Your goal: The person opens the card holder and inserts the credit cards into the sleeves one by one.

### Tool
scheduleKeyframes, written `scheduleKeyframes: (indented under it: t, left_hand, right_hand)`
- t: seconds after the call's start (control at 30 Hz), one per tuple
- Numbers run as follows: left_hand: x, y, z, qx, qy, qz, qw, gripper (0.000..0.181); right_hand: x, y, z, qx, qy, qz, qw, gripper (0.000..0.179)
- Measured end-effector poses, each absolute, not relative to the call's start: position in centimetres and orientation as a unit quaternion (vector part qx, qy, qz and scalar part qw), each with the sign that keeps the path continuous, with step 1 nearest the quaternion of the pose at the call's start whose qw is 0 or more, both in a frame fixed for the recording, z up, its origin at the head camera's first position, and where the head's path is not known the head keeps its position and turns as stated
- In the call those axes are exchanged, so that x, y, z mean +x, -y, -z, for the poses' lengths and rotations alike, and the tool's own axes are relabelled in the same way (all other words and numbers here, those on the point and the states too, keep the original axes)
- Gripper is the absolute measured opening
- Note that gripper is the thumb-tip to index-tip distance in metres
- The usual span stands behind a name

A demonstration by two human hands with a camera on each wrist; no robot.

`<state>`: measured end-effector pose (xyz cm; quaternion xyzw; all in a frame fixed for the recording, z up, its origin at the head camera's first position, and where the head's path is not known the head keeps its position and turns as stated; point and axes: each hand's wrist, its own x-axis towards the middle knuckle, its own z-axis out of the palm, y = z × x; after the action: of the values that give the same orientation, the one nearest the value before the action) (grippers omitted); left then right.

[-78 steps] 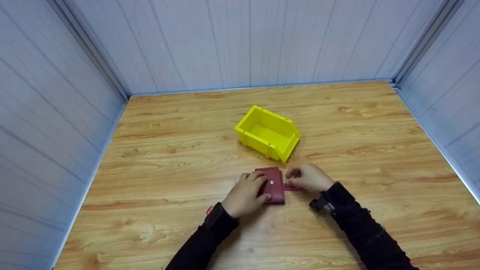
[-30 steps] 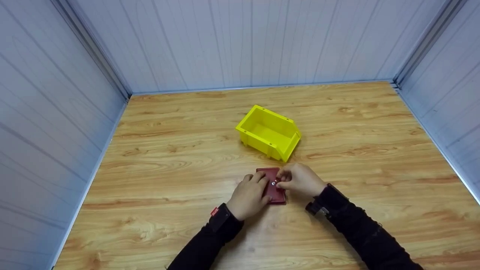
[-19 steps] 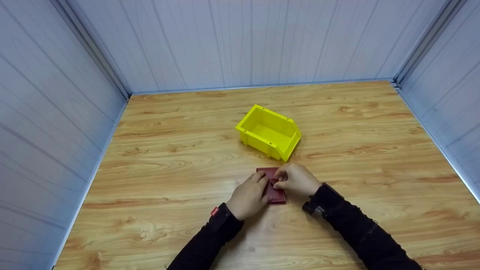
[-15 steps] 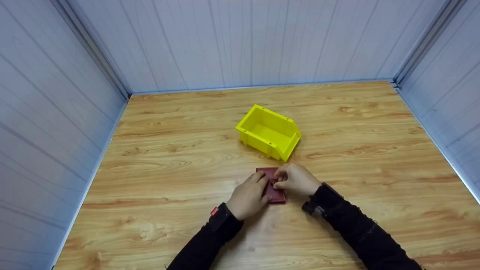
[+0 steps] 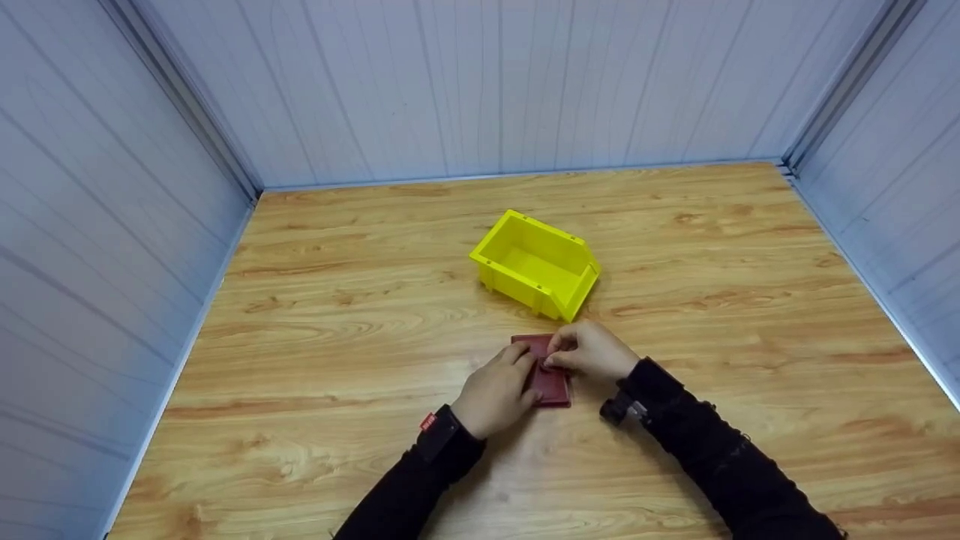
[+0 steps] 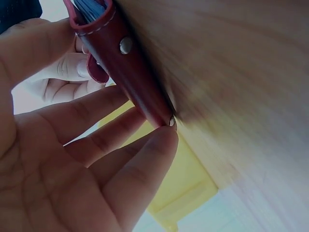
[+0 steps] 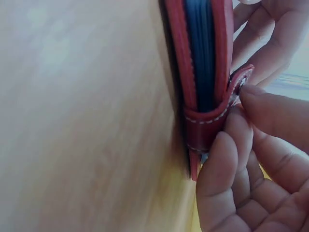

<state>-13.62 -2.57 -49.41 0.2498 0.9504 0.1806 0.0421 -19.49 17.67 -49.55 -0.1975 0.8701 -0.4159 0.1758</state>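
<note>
A dark red leather card wallet lies on the table, closed, just in front of the yellow bin. My left hand holds it from the left, fingers over its upper face and thumb near the close edge. With my right hand I pinch the wallet's strap, which wraps round the side edge and bends over the top. The strap's tip still stands up from the cover in the right wrist view. Blue-grey leaves show between the covers. A metal stud sits on the spine. Fingers hide the snap in the head view.
The yellow open-front bin stands right behind the wallet, close to my right hand's fingers. Pale panel walls border the wooden table at the back and both sides.
The strap, earlier stretched out to the right, is now folded over the wallet's top. My right hand has moved left with it and covers the snap. My left hand stays on the wallet.
</note>
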Motion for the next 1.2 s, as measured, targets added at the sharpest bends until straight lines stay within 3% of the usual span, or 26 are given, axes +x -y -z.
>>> scheduleKeyframes:
  t: [0.87, 1.2]
  left_hand:
    - [-13.6, 2.5, 49.6, 0.258, -0.949, -0.181, 0.025, 0.052]
    - [-13.6, 2.5, 49.6, 0.259, -0.948, -0.182, 0.021, 0.051]
  right_hand:
    - [-20.8, -16.8, 48.8, -0.170, -0.875, 0.385, 0.240, 0.009]
    - [-20.9, -17.0, 49.0, -0.182, -0.874, 0.386, 0.233, 0.012]
